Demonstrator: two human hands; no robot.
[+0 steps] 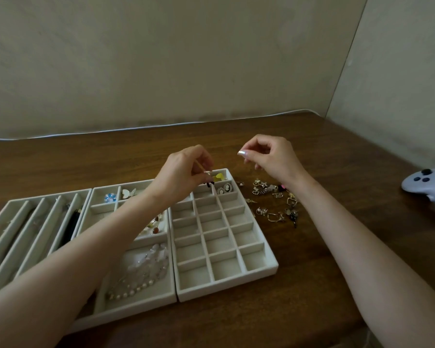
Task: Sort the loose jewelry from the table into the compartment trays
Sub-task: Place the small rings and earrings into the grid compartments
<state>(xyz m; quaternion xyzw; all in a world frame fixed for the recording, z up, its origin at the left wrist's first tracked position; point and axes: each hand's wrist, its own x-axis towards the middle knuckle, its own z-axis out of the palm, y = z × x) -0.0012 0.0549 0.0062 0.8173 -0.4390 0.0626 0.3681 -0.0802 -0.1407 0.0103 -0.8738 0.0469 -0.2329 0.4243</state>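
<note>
**Inspector:** Several dozen small pieces, at a guess, make up the loose jewelry (274, 199). It lies in a tangled scatter on the counter (324, 247), just beside the right edge of the small-cell tray (226, 282). Mostly gold-toned earrings and charms.

**Clerk:** Handling?

**Inspector:** Light and stiff, I judge, with hooks and posts liable to snag one another. Each piece wants a fingertip pinch at its body, lifted singly and clear of its neighbours. Thin wires may bend.

**Clerk:** The hands?

**Inspector:** The left hand (183, 172) is over the tray's far row, fingers pinched on a small dark piece with a thin stem. The right hand (269, 156) hangs above the counter, thumb and forefinger pressed together; whether anything sits between them, I cannot tell.

**Clerk:** Trays?

**Inspector:** Two far cells are filled: a yellow piece (219, 176) and a pair of cameo earrings (224, 188). The middle tray (136, 301) holds a pearl strand (136, 285). The long-slot tray (0, 222) stands leftmost. A game controller (427, 184) rests well apart.
</note>
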